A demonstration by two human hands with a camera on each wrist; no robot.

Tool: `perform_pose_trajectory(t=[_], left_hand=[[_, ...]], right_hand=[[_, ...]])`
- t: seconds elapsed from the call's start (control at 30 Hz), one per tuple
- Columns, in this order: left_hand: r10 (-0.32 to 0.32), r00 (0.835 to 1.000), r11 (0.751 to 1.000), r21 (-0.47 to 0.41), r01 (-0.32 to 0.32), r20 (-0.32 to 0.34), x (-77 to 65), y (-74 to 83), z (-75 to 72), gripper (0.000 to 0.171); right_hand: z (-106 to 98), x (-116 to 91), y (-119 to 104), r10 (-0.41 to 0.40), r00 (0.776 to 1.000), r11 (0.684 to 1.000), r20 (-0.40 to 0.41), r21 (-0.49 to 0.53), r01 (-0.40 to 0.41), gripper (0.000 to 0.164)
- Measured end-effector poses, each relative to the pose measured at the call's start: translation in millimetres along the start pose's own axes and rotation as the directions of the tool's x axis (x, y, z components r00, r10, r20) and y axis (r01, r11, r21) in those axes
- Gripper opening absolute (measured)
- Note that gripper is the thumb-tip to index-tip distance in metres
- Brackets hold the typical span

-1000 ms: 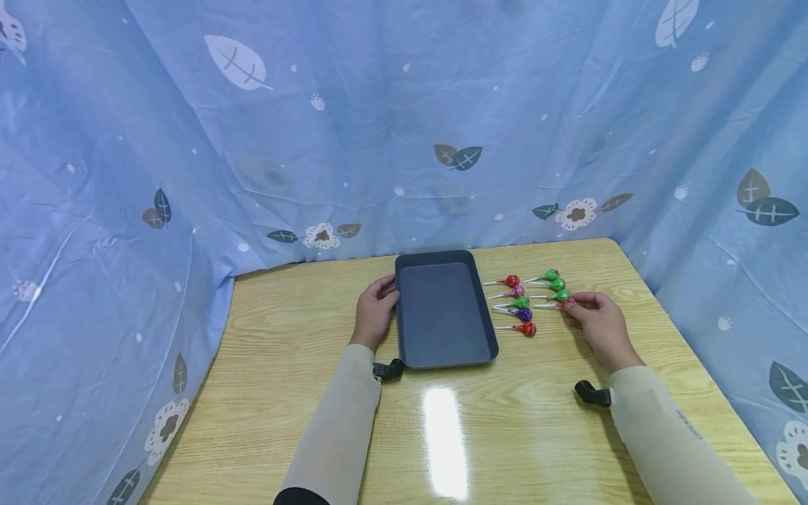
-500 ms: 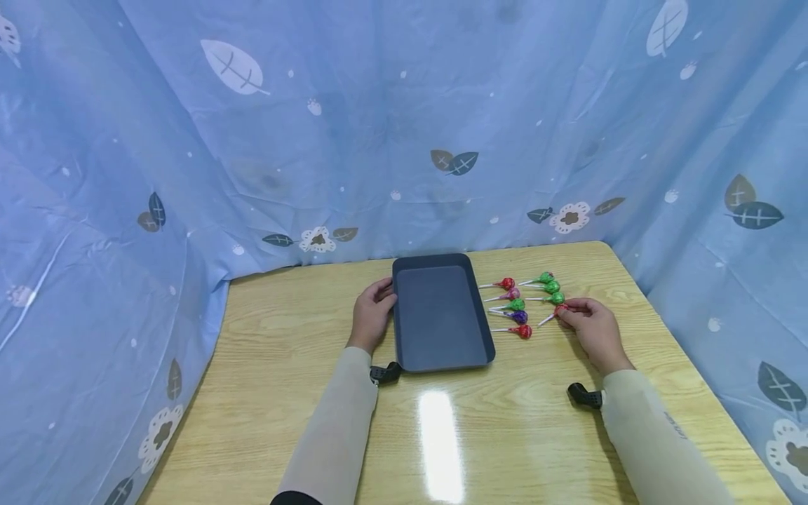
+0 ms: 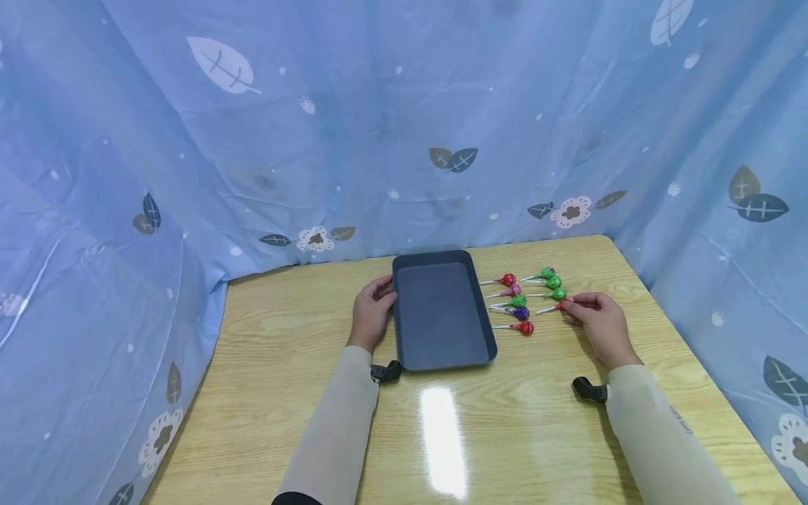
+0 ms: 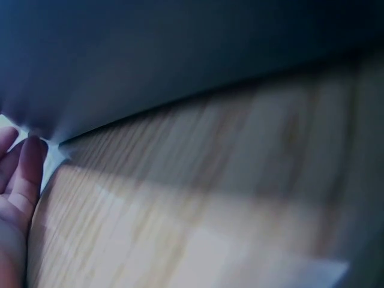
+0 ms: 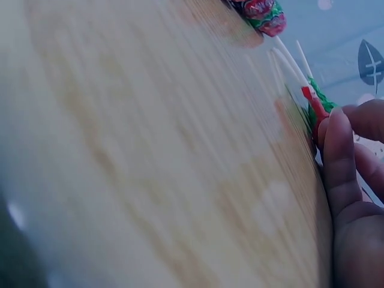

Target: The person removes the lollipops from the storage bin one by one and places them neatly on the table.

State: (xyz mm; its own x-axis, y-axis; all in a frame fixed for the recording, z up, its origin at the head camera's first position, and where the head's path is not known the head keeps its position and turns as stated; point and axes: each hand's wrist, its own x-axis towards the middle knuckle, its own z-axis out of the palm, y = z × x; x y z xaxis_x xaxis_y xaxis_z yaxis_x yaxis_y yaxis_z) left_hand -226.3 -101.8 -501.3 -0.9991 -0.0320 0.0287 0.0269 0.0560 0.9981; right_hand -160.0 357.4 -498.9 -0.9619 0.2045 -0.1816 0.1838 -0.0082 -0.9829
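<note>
A shallow dark grey rectangular tray (image 3: pixel 444 315) lies on the table, with nothing in it. My left hand (image 3: pixel 371 312) is at its left side; in the left wrist view the fingertips (image 4: pixel 34 150) touch the tray's outer wall. With thumb and fingers, my right hand (image 3: pixel 600 326) pinches a red-wrapped lollipop (image 3: pixel 559 306) by its head, the white stick pointing left and slightly toward me. Just beyond it is a green lollipop (image 3: pixel 559 294), with more green ones (image 3: pixel 553 282) farther back. The held lollipop's head is mostly hidden by the fingers.
Between tray and right hand lies a column of lollipops: red (image 3: pixel 507 279), pink (image 3: pixel 514 289), green (image 3: pixel 518 301), purple (image 3: pixel 520 313) and another red (image 3: pixel 526 327). The wooden table (image 3: pixel 524 421) ends at a blue leaf-patterned curtain (image 3: pixel 404 126) behind and on both sides.
The red lollipop's stick has swung from pointing straight left to slanting toward me, steepest half a second ago. The left hand and tray have stayed put.
</note>
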Motion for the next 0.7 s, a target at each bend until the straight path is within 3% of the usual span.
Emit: perform_pose_trajectory(t=[0.17, 0.43, 0.57, 0.7], left_hand=[[-0.029, 0.999, 0.999, -0.013, 0.029, 0.019, -4.6, -3.0, -1.0, 0.041], [-0.014, 1.000, 1.000, 0.007, 0.014, 0.003, -6.4, 3.8, -5.7, 0.043], [-0.006, 1.000, 1.000, 0.030, 0.006, 0.005, -5.9, 4.6, -7.3, 0.044], [0.003, 1.000, 0.999, 0.045, -0.002, -0.019, -8.1, 4.6, -11.2, 0.045]], right_hand=[[-1, -10, 2, 0.011, 1.000, 0.996, -0.024, 0.089, -0.009, 0.041], [7, -16, -1, -0.096, 0.991, 0.994, -0.098, 0.039, 0.100, 0.033], [12, -18, -5, -0.085, 0.985, 0.990, -0.150, 0.097, 0.100, 0.028], [22, -23, -12, -0.076, 0.986, 0.992, -0.149, 0.089, 0.090, 0.030]])
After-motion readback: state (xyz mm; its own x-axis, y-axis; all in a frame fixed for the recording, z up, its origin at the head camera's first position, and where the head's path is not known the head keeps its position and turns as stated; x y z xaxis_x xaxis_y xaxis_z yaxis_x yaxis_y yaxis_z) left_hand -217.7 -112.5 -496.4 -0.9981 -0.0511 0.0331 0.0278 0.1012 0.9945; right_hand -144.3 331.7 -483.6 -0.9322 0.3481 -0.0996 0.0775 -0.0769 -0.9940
